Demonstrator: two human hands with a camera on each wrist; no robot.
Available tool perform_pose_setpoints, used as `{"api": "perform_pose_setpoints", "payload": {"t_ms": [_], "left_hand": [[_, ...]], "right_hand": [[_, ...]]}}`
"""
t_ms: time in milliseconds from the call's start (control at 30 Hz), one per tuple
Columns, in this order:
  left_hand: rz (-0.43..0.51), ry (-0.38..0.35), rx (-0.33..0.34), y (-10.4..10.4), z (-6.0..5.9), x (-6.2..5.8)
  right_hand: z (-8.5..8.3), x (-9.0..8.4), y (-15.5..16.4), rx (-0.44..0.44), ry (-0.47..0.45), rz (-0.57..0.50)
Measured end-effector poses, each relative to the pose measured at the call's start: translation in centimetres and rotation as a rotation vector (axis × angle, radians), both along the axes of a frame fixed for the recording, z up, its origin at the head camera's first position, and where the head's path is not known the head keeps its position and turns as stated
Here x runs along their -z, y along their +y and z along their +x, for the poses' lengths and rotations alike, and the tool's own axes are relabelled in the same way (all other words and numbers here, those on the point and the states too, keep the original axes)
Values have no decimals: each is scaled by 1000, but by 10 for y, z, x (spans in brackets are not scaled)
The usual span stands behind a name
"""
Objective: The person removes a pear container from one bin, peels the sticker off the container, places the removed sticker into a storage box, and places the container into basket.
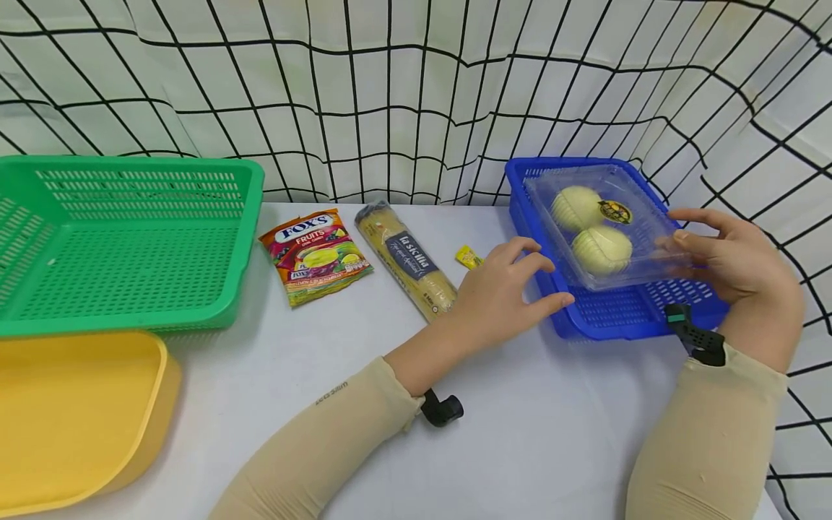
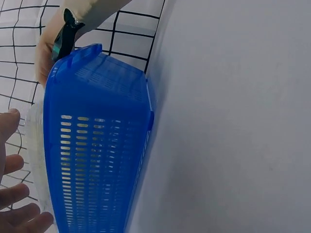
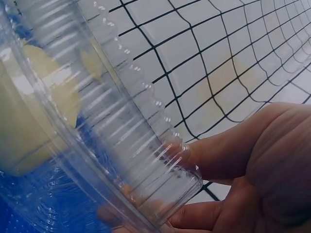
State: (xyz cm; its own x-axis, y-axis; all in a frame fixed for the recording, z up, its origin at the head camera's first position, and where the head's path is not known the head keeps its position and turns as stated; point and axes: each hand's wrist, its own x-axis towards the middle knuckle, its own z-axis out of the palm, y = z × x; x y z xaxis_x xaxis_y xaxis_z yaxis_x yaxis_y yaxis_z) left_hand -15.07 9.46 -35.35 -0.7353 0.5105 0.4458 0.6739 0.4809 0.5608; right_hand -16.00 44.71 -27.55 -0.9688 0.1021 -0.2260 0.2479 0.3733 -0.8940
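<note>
Gripping a clear fruit box (image 1: 601,227) at its end, the right hand (image 1: 731,256) holds it tilted over the blue basket (image 1: 617,314). Left hand (image 1: 503,289), fingers relaxed, rests at the basket's rim. Next, probably, lifting the box clear.

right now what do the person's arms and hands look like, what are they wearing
Both hands are bare: left hand, right hand. Each forearm wears a snug beige sleeve ending at the wrist; the left one carries small dark lettering. A black strap-on device sits at the left wrist, another with a teal part at the right.
</note>
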Motion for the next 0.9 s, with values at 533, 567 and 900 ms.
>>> {"api": "perform_pose_setpoints", "payload": {"t_ms": [533,567,900], "left_hand": [[68,-181,24,-14,-20,-11],[77,-192,29,-15,-21,-11],[294,-223,8,-35,-36,-21]], "right_hand": [[18,-23,-16,125,136,23],[20,-25,-17,115,153,10],[31,-37,-30,-5,278,-112]]}}
